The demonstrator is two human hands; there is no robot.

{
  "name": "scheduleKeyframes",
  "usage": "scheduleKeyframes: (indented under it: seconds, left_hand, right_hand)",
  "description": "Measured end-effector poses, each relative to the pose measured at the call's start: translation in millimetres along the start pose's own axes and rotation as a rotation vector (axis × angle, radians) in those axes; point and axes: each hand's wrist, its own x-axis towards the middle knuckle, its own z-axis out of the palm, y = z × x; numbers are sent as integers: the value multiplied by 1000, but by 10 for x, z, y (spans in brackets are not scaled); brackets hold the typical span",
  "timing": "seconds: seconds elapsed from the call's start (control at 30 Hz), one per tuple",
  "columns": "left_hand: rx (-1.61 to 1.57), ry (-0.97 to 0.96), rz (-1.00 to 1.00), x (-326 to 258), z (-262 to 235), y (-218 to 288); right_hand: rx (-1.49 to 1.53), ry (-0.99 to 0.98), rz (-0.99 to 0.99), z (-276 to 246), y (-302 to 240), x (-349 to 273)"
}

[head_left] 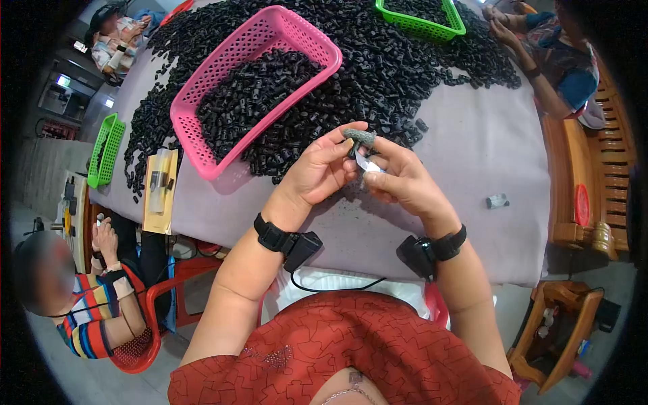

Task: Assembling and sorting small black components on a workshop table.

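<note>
Pinching a small grey-black part (pixel 359 138) between left hand (pixel 324 170) thumb and forefinger, its long axis running across toward the right hand (pixel 399 181); pressing a thin white sliver (pixel 368 163) against it with the right fingertips, both grips closed, meeting just above the near surface (pixel 472 155). Leaving bare cloth open to the right; crowding beyond and to the left with the black parts heap (pixel 385 74) and pink basket (pixel 256 88); sitting farther off, a green basket (pixel 422 20).

One pink plastic lattice basket (pixel 256 81), two green plastic lattice baskets (pixel 422 20) (pixel 106 150), one heap of countless small black plastic parts (pixel 398 74), and two black wrist bands (pixel 273 234) (pixel 451 244).
</note>
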Motion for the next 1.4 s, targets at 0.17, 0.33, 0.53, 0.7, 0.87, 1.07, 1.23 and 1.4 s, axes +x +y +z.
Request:
scheduleKeyframes:
  seconds: [0.17,0.33,0.53,0.7,0.87,1.07,1.23,1.4]
  left_hand:
    - [20,-8,-3,16,26,-9]
    - [66,27,47,-4,74,2]
    - [807,441,889,-37,265,288]
    - [1511,931,1243,-222,159,730]
    - [1905,837,1305,-191,255,621]
    - [1638,470,567,-123,240,378]
    - [1896,429,232,-128,268,316]
    - [2052,390,213,-115,303,268]
  right_hand:
    - [-48,92,-20,-17,30,31]
    - [-11,67,-55,5,19,28]
    - [21,108,-98,-46,20,5]
    - [-14,147,-93,-11,25,34]
    - [3,167,-97,-36,34,26]
    - [-27,197,-99,-66,52,43]
    - [-51,208,-78,-37,7,29]
    - [-78,208,-60,-44,42,44]
